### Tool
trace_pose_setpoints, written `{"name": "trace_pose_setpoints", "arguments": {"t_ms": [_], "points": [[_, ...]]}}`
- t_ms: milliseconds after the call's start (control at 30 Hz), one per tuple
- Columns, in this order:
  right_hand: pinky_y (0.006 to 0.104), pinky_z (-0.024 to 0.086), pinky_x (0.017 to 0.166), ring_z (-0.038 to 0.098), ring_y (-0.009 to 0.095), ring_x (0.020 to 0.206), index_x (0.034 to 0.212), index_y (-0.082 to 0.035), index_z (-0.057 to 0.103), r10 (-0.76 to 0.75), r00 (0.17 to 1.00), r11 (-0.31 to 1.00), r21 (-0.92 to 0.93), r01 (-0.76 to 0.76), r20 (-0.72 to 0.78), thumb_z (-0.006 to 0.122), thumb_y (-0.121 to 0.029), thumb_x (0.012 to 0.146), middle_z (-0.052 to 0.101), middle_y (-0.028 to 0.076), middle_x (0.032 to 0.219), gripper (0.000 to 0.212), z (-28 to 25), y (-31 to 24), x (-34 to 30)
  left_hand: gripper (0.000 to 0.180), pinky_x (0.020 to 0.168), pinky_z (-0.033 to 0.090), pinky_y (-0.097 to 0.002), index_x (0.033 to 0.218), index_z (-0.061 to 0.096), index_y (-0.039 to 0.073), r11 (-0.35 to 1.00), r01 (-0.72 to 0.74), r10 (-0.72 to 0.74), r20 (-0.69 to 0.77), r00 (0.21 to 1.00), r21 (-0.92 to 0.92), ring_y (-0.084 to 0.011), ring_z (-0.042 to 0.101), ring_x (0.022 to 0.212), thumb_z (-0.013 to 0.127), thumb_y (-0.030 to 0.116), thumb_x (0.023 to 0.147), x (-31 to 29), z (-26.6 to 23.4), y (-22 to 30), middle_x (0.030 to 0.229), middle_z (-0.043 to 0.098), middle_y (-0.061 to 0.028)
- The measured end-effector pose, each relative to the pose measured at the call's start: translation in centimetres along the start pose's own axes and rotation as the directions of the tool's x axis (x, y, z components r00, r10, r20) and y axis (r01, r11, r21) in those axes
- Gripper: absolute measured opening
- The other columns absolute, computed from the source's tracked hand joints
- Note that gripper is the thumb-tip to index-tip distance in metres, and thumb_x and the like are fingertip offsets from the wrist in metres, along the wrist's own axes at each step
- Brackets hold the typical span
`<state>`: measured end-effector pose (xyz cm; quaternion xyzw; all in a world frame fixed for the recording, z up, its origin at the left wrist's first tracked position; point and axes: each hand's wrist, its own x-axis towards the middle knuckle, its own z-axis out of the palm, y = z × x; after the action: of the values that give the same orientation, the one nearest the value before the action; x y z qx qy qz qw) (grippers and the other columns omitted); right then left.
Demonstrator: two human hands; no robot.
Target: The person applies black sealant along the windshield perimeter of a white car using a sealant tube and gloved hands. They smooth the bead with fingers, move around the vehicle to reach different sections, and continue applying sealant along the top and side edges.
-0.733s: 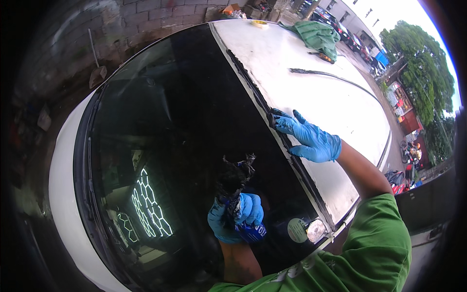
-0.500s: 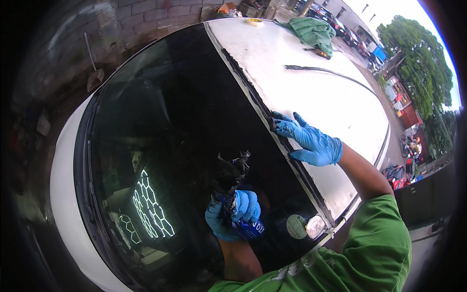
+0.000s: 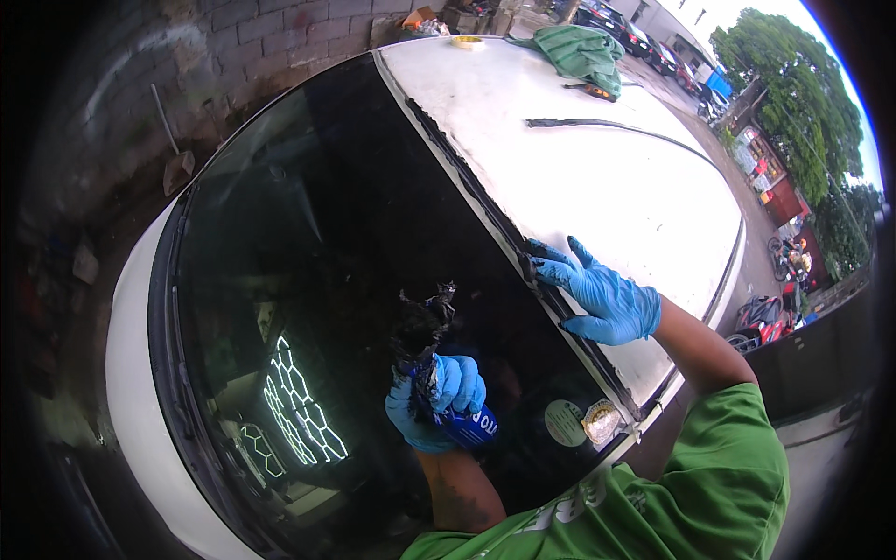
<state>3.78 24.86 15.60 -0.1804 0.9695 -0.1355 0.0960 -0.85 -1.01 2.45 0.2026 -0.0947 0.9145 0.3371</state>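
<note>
My left hand (image 3: pixel 439 401), in a blue glove, grips a crumpled blue foil pack (image 3: pixel 469 427) over the dark windshield (image 3: pixel 345 205). Torn, black-smeared film (image 3: pixel 422 322) sticks up out of its top. Fingers stretched, my right hand (image 3: pixel 602 297), also gloved in blue with blackened fingertips, lies at the roof's front edge. Those fingertips touch a bead of black sealant (image 3: pixel 476 191) that runs along the seam between the glass and the white car roof (image 3: pixel 644 177). I see nothing held in the right hand.
On the roof's far side lie a green cloth (image 3: pixel 579 54), an orange-and-black tool (image 3: pixel 593 91) and a yellow tape roll (image 3: pixel 467 42). Crumpled foil (image 3: pixel 602 423) sits at the near windshield corner, beside a round sticker (image 3: pixel 564 424). A long-handled dustpan (image 3: pixel 177 168) leans by the block wall.
My right hand has slid a little along the sealant bead toward the near corner. The left hand still grips the foil pack, slightly turned. The whole view has shifted slightly.
</note>
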Motion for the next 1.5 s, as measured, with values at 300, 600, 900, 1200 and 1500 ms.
{"name": "trace_pose_setpoints", "arguments": {"t_ms": [300,600,900,1200,1500], "points": [[0.0638,-0.001,0.112,0.021,0.042,0.142,0.149,-0.007,0.02,-0.039,0.997,0.998,0.049,0.043,-0.064,0.056,-0.028,0.08,0.017,0.023,0.155,0.081,1.0,-0.6,-2.4,0.041,0.055,0.038,-0.0322,0.068,0.048,0.012,1.0,0.003,-0.002,-0.031,1.0,0.021,-0.0184,0.043,0.063,0.041,0.041,0.096,0.1,0.1,0.1,0.06,0.046,-0.0016],[0.0635,0.0,0.112,0.018,0.039,0.144,0.149,-0.004,0.018,-0.006,0.995,0.992,0.127,0.018,-0.1,0.054,-0.032,0.083,0.015,0.023,0.156,0.08,2.7,-1.4,-5.4,0.039,0.056,0.04,-0.0321,0.067,0.046,0.012,0.999,-0.004,0.003,0.007,1.0,0.05,-0.0176,0.043,0.061,0.042,0.037,0.096,0.3,0.0,-0.1,0.059,0.047,-0.0012],[0.0653,0.001,0.111,0.015,0.038,0.145,0.15,-0.004,0.015,0.072,0.995,0.991,0.115,-0.063,-0.076,0.054,-0.032,0.081,0.013,0.024,0.156,0.085,4.4,-3.3,-9.9,0.04,0.057,0.041,-0.0325,0.067,0.045,0.012,0.999,0.009,-0.01,0.023,1.0,0.04,-0.0175,0.043,0.063,0.038,0.035,0.099,0.5,0.2,-0.4,0.058,0.045,-0.0012],[0.0671,0.001,0.11,0.019,0.039,0.143,0.151,-0.006,0.015,0.133,0.986,0.981,0.156,-0.117,-0.101,0.054,-0.033,0.078,0.013,0.024,0.156,0.086,6.0,-5.0,-13.4,0.036,0.056,0.037,-0.0309,0.069,0.043,0.014,0.995,0.02,-0.024,0.031,0.999,0.098,-0.0164,0.041,0.061,0.036,0.031,0.1,0.5,-0.1,-0.2,0.059,0.046,-0.0006],[0.0681,0.002,0.11,0.019,0.04,0.143,0.151,-0.008,0.016,0.203,0.971,0.964,0.199,-0.176,-0.125,0.054,-0.027,0.073,0.013,0.024,0.156,0.089,7.4,-6.6,-16.7,0.035,0.053,0.036,-0.0305,0.071,0.043,0.014,0.991,0.018,-0.027,0.068,0.997,0.135,-0.0152,0.038,0.06,0.034,0.029,0.101,0.6,-0.4,-0.4,0.058,0.043,0.0]]}}
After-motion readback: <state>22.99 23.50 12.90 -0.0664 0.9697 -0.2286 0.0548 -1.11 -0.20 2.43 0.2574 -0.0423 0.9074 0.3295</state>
